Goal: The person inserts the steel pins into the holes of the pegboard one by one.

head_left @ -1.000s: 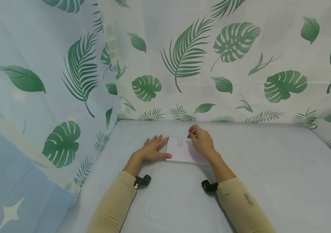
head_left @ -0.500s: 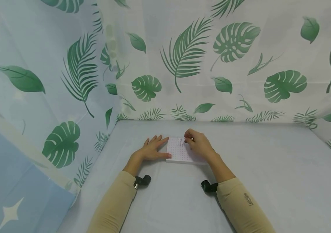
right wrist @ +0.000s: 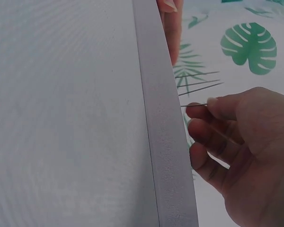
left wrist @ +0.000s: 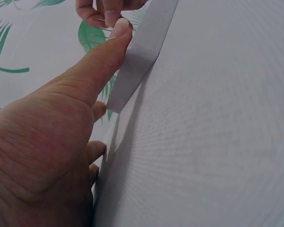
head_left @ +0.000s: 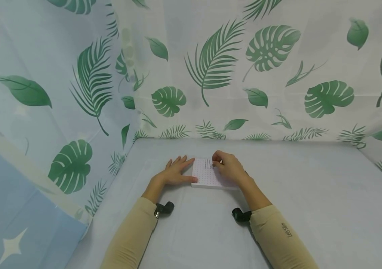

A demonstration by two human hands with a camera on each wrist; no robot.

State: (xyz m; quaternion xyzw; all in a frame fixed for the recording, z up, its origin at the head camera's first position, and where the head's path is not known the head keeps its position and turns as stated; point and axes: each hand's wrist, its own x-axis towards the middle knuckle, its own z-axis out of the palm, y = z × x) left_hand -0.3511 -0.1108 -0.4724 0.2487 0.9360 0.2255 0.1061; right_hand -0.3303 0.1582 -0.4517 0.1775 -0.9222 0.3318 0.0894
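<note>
A white board with rows of small holes (head_left: 208,180) lies flat on the table. Three thin dark pins (right wrist: 199,86) stand upright in it, side by side near its back edge. My left hand (head_left: 175,173) is spread at the board's left side, its thumb on the near left corner and its index fingertip at the far left corner. Between thumb and index finger, my right hand (head_left: 230,166) pinches another thin dark pin (right wrist: 195,106). That pin's lower end reaches the board's top, just right of the standing ones. Whether it sits in a hole is hidden.
A pale cloth covers the table (head_left: 312,186) around the board. Leaf-patterned curtains (head_left: 224,112) hang behind and to the left. A black wrist camera (head_left: 241,215) sits on the right forearm, and another (head_left: 165,207) on the left.
My right hand has moved slightly left and down with the pin, bringing it to the board beside the standing pins. The left hand and the board have stayed put.
</note>
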